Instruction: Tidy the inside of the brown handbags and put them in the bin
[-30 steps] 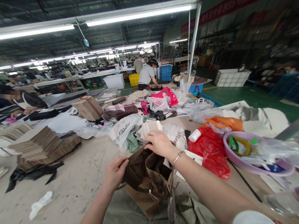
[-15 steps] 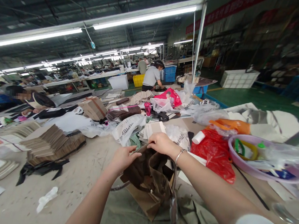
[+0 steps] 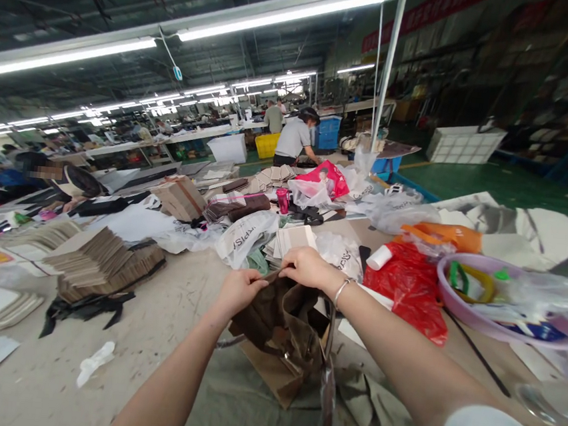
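Note:
A brown handbag (image 3: pixel 273 322) with its mouth spread stands at the near side of the table, and tan board or paper shows at its lower front. My left hand (image 3: pixel 241 292) pinches the bag's far rim between thumb and fingers. Just to the right, my right hand (image 3: pixel 306 269), with a bangle at the wrist, is closed on the same rim. A strap wrapped in clear plastic (image 3: pixel 327 398) hangs down the bag's right side. Olive-grey cloth (image 3: pixel 230 399) lies beneath the bag.
Stacked tan boards (image 3: pixel 95 265) and a black strip stand to the left. Beyond my hands lie printed plastic bags (image 3: pixel 247 236) and cards. On the right are a red plastic bag (image 3: pixel 407 288) and a purple basin (image 3: pixel 508 328). A co-worker (image 3: pixel 293 140) bends over the far end.
My left hand's fingers have closed down onto the bag's rim, where they were more spread before. My right hand keeps its hold. The view has shifted slightly.

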A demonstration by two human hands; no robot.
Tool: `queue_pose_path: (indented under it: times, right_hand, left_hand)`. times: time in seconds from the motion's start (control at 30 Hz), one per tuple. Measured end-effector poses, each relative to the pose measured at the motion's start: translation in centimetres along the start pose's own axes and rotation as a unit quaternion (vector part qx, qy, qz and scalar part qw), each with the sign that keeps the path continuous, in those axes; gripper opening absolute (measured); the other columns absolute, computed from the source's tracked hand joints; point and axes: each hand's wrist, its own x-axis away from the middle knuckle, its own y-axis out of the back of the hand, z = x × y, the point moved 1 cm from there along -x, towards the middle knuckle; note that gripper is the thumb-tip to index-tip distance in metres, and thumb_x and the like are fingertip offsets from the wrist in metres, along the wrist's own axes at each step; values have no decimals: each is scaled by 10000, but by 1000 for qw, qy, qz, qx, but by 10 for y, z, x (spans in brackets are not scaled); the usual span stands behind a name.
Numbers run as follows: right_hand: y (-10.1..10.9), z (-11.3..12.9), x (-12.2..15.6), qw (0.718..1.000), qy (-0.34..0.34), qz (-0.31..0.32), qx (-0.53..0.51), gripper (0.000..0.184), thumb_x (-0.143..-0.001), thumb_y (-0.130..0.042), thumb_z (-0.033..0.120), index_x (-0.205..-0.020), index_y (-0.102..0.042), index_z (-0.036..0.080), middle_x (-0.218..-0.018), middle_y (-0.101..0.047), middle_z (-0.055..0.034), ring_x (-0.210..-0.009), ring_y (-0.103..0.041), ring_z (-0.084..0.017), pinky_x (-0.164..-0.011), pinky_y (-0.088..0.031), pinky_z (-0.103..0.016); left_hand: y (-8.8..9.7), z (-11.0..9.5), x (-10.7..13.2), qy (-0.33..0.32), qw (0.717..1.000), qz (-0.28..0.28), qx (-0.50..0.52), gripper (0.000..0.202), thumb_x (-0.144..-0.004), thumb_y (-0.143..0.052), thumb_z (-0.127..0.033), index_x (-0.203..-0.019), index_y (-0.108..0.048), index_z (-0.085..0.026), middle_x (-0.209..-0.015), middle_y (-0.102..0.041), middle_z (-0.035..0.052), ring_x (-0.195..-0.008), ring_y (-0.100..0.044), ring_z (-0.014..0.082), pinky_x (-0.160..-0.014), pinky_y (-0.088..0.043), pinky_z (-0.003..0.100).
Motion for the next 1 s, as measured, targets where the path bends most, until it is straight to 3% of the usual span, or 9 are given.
queue_pose_path:
  times: [0.2, 0.27, 0.37, 0.53, 0.6, 0.7, 0.77, 0.87, 1.0]
  right_hand:
    - [1, 3, -2, 1000, 11, 9, 13, 55, -717, -715, 225, -698, -698, 177, -688, -653, -8, -680, -564, -136, -620, -375, -216]
    - [2, 3, -1, 1000, 17, 13, 15, 49, -720, -712, 220, -705, -699, 176, -696, -657, -14, -698, -571, -143, -639, -385, -221]
    - [1, 2, -1, 1000, 16, 13, 14, 39, -728, -704, 213, -722, -701, 174, -711, -664, -23, -716, -579, -150, -657, -398, -229]
    - [-1, -6, 3, 999, 32, 5, 2, 62, -733, -703, 222, -782, -710, 184, -737, -672, -23, -744, -596, -163, -730, -416, -259]
    - [3, -9, 7, 999, 15, 4, -32, 270, -705, -733, 270, -957, -690, 184, -794, -677, -25, -751, -603, -168, -733, -430, -267]
    - [13, -13, 17, 995, 4, -6, -96, 741, -610, -794, 383, -1261, -514, 168, -937, -658, -51, -816, -602, -186, -749, -453, -281]
    - [19, -16, 23, 994, 9, -32, -101, 852, -583, -804, 408, -1319, -447, 170, -1014, -632, -71, -896, -586, -206, -805, -448, -308]
    - [21, -20, 30, 996, -16, -65, -59, 730, -642, -777, 355, -1283, -484, 163, -1029, -628, -88, -921, -578, -213, -827, -438, -321]
    - [19, -18, 32, 999, -25, -45, 5, 472, -695, -744, 338, -1115, -609, 173, -972, -655, -81, -891, -586, -217, -804, -425, -312]
  left_hand:
    - [6, -4, 3, -6, 999, 31, -41, 203, -773, -533, -334, -691, -655, -195, -630, -632, -6, -635, -552, 140, -564, -334, 225]
    - [9, -6, 2, -25, 996, 84, -12, 163, -731, -583, -341, -780, -670, -211, -696, -660, -11, -676, -568, 150, -578, -354, 218]
    - [13, -12, -2, -70, 985, 141, 66, 315, -686, -637, -354, -980, -657, -241, -839, -688, -27, -762, -589, 160, -631, -395, 210]
    - [5, -23, -16, -84, 994, 72, 10, 274, -817, -472, -327, -770, -707, -193, -712, -675, -9, -687, -564, 140, -615, -375, 220]
    - [-2, -25, -20, -87, 995, 45, -22, 271, -818, -475, -307, -743, -709, -193, -714, -684, 0, -677, -565, 136, -613, -365, 224]
    - [-8, -27, -20, -82, 994, 9, -67, 261, -828, -462, -280, -785, -708, -201, -782, -707, 19, -711, -589, 145, -631, -363, 234]
    - [-9, -28, -18, -72, 993, -8, -88, 265, -835, -451, -276, -807, -703, -201, -797, -711, 28, -725, -599, 153, -631, -360, 240]
    - [-9, -29, -14, -68, 994, -11, -91, 256, -837, -456, -288, -822, -698, -208, -801, -711, 28, -738, -604, 157, -637, -362, 242]
    - [-9, -32, -14, -63, 994, -16, -91, 231, -823, -472, -284, -807, -690, -211, -823, -712, 24, -759, -609, 165, -654, -365, 249]
